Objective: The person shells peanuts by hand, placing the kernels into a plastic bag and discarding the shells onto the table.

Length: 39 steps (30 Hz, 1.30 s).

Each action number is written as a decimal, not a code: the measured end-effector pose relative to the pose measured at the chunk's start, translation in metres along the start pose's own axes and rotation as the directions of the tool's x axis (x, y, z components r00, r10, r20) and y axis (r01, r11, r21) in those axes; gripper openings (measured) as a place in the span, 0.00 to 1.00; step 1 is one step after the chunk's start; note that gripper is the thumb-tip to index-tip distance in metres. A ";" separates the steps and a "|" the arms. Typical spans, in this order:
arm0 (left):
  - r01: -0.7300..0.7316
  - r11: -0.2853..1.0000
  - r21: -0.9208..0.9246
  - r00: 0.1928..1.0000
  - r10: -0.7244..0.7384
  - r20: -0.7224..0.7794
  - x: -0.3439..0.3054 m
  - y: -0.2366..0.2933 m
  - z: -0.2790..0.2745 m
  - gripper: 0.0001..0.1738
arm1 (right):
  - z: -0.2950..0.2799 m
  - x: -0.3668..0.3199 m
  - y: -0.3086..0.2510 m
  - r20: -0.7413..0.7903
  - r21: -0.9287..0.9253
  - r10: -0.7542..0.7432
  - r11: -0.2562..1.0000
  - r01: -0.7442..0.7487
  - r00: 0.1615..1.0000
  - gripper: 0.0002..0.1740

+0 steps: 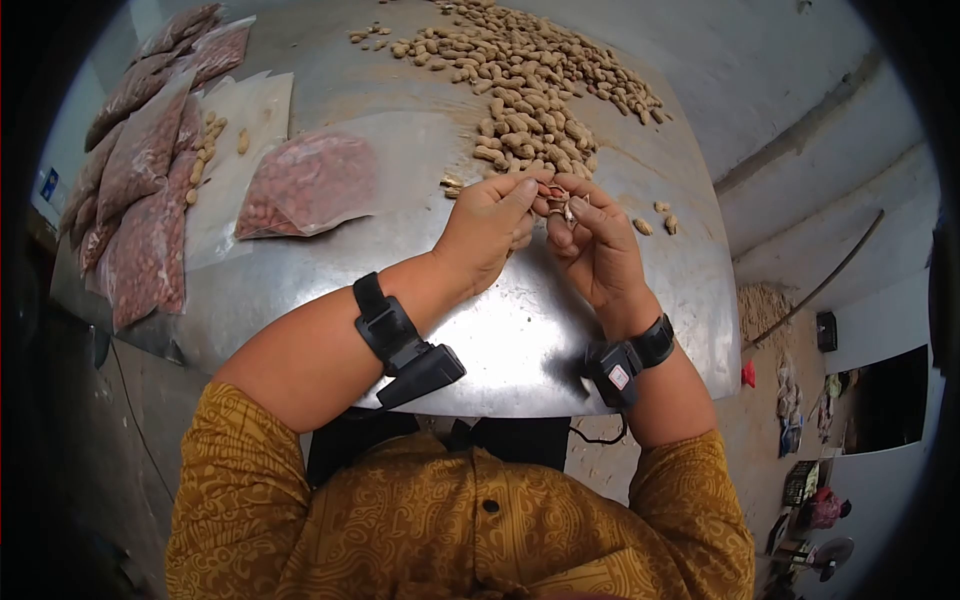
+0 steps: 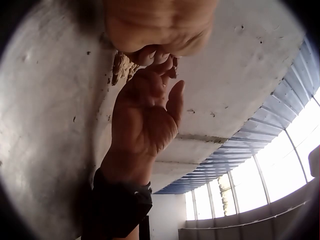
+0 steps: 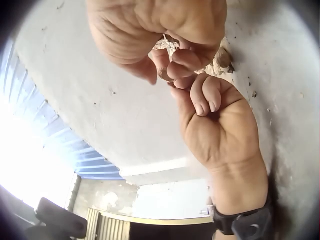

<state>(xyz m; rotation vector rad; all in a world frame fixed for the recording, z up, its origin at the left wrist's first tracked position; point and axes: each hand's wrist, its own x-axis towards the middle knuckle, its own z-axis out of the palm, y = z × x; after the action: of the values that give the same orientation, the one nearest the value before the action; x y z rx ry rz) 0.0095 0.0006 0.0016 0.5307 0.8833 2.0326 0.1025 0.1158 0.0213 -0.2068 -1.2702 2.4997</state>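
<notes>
Both hands meet at the near end of a pile of unshelled peanuts (image 1: 540,125) on a metal table (image 1: 420,250). The left hand (image 1: 488,232) has its lower fingers curled, thumb and forefinger pinching the edge of a broken peanut. In the right hand (image 1: 605,250), thumb and fingers grip the cracked peanut shell (image 1: 569,211), with reddish kernels between the two hands. From the right wrist view, pale shell pieces (image 3: 170,45) show between the right hand's (image 3: 155,25) fingers, and the left hand (image 3: 220,117) touches from below. The left wrist view mostly hides the peanut behind the fingers.
A clear bag of red kernels (image 1: 310,185) lies left of the hands, with several filled bags (image 1: 150,155) stacked farther left. A few peanuts (image 1: 205,150) rest on flat plastic bags (image 1: 262,110). Loose peanuts (image 1: 642,227) lie right of the right hand.
</notes>
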 end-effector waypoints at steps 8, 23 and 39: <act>0.238 0.924 -0.301 0.969 -0.204 0.139 0.007 -0.002 -0.012 0.11 | 0.001 -0.002 0.008 0.087 -0.798 -0.383 0.526 0.295 0.920 0.14; 0.302 0.813 -0.498 0.951 -0.291 0.101 0.012 -0.004 -0.022 0.14 | 0.028 0.003 -0.003 0.593 -0.805 -0.359 -0.235 0.545 0.721 0.15; 0.337 0.810 -0.480 0.937 -0.340 0.084 0.006 0.002 -0.018 0.16 | 0.046 0.004 -0.011 0.504 -0.863 -0.306 -0.184 0.470 0.807 0.15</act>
<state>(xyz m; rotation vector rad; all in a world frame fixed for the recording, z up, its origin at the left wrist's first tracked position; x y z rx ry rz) -0.0066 -0.0029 -0.0087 0.0719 0.3948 1.8260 0.0890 0.0885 0.0571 0.0649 -2.4873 0.5247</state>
